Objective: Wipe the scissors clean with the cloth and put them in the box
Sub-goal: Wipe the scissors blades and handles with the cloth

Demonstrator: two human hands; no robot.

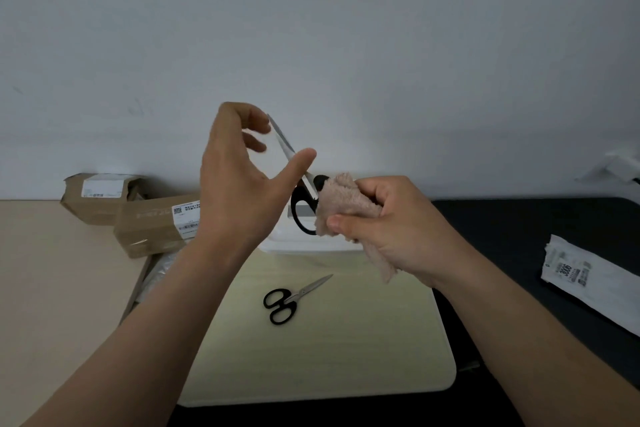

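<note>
My left hand (239,180) holds a pair of black-handled scissors (301,204) up in the air by the blades, tip between fingers and thumb, handles pointing down and right. My right hand (391,229) grips a fluffy pink cloth (343,208) wrapped against the scissors' handles. Below them a second, smaller pair of black-handled scissors (291,298) lies shut on a pale yellow mat (346,340). A white box (304,244) stands at the mat's far edge, mostly hidden behind my hands.
Two brown cardboard parcels (152,225) lie at the left on a beige table (52,288). A white labelled bag (581,277) rests on the black surface (519,225) at the right. A grey wall rises behind.
</note>
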